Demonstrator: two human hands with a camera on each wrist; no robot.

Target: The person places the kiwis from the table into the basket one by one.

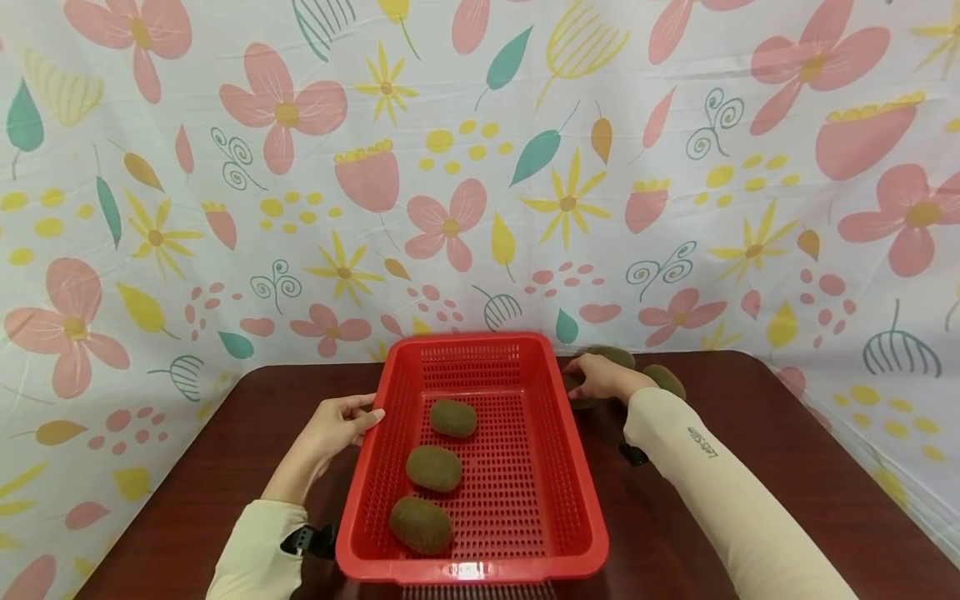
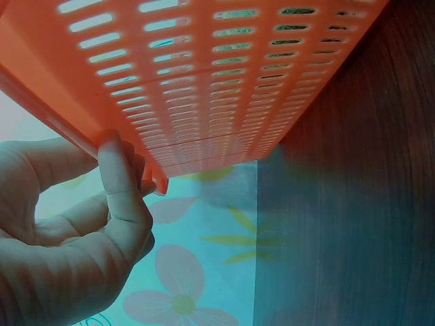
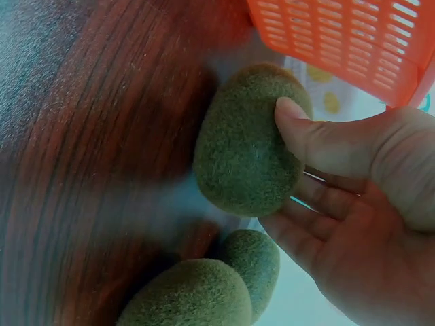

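A red plastic basket point(image 1: 587, 492) stands on the dark wooden table, with three brown kiwis in a row along its left side: a far kiwi point(image 1: 453, 418), a middle kiwi point(image 1: 433, 468) and a near kiwi point(image 1: 421, 526). At the basket's left rim, my left hand point(image 1: 335, 432) pinches the edge between thumb and fingers; the left wrist view shows this grip from below. Beyond the right wall, my right hand point(image 1: 603, 378) holds another kiwi point(image 3: 248, 146), thumb on top and fingers beneath it. Two more kiwis, one point(image 3: 190, 299) in front of the other point(image 3: 253, 265), lie beside that hand.
The dark table point(image 1: 712, 417) reaches back to a floral-patterned cloth point(image 1: 450, 167) hanging behind it. Its right part bears the loose kiwis near the far edge. The basket's slotted wall point(image 3: 340, 41) rises close to my right hand.
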